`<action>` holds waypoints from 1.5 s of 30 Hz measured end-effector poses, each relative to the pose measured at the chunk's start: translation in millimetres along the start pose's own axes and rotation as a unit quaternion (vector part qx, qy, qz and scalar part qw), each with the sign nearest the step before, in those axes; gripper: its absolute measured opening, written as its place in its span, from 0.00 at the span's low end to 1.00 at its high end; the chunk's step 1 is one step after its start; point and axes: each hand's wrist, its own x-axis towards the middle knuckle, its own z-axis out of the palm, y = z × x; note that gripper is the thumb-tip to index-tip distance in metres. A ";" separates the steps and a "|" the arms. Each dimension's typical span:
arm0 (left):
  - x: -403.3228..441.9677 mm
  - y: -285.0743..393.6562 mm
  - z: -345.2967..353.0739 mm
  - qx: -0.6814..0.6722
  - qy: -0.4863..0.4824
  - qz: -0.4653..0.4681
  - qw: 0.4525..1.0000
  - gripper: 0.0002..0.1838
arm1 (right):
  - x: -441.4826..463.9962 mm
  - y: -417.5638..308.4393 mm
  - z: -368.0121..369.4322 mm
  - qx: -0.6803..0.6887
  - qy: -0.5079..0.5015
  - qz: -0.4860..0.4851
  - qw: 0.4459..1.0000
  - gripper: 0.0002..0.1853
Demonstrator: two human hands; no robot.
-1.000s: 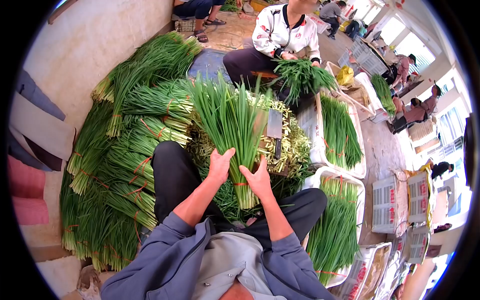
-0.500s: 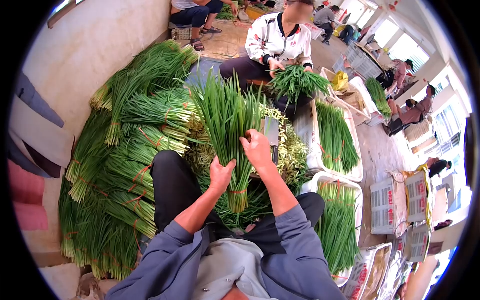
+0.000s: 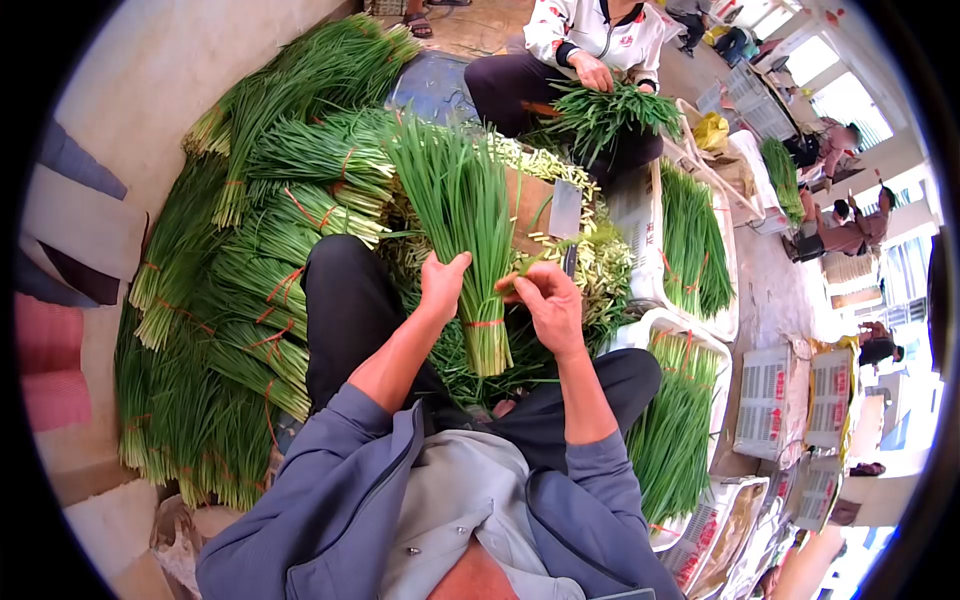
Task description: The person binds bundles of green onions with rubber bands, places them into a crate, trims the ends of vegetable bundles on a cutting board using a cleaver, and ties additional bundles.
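A bunch of garlic chives (image 3: 462,205), tied with a red band near its pale cut ends, stands tilted in front of me above my lap. My left hand (image 3: 441,286) is closed round its left side, above the band. Just right of the bunch, my right hand (image 3: 550,306) pinches a thin chive leaf (image 3: 520,272) between thumb and fingers. Beyond the bunch a wide-bladed knife (image 3: 566,209) rests at the edge of a brown board (image 3: 529,208). Cut pale stem ends (image 3: 602,265) lie around them.
Tied chive bunches (image 3: 300,215) are piled along the wall to my left. White crates (image 3: 722,375) full of chives stand at my right. Across from me a seated person (image 3: 600,40) holds loose chives (image 3: 610,115). Other people and stacked crates (image 3: 768,400) are farther right.
My right hand has come off the bunch and moved right and down, pinching a leaf. The bunch tilts more to the left. The view has tipped downward, showing more of the board and knife.
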 end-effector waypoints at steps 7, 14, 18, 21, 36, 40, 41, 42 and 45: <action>19.0 -6.2 -13.7 -0.076 0.079 -0.063 0.992 0.16 | -21.3 -52.2 -36.7 0.163 0.192 -0.195 0.948 0.04; 17.0 23.6 -11.2 -0.108 0.031 -0.022 0.993 0.18 | -50.1 -25.4 -119.2 -0.337 0.122 0.206 0.911 0.07; 8.0 48.7 -5.9 -0.149 -0.059 -0.064 0.985 0.17 | -51.2 -0.9 -81.0 -0.449 0.041 0.204 0.869 0.23; 19.7 34.5 -19.0 -0.207 -0.120 -0.138 0.961 0.17 | -13.8 21.4 -50.6 -0.307 -0.017 0.125 0.943 0.20; 11.4 35.6 -14.2 -0.185 -0.141 -0.152 0.961 0.22 | -0.9 15.7 -33.1 0.379 0.179 0.097 0.903 0.02; 26.1 35.9 -15.8 -0.256 -0.045 -0.134 0.956 0.26 | -31.8 22.6 -61.5 0.436 0.297 -0.028 0.849 0.02; 30.8 35.0 -19.2 -0.289 -0.033 -0.137 0.947 0.25 | -37.8 29.8 -82.8 0.470 0.296 -0.047 0.830 0.02; 30.1 39.3 -19.6 -0.306 -0.032 -0.131 0.942 0.25 | -41.7 31.7 -96.2 0.429 0.349 -0.031 0.832 0.02; 30.2 43.3 -25.6 -0.347 -0.059 -0.126 0.927 0.26 | -55.1 54.8 -129.4 -0.069 0.306 0.200 0.928 0.08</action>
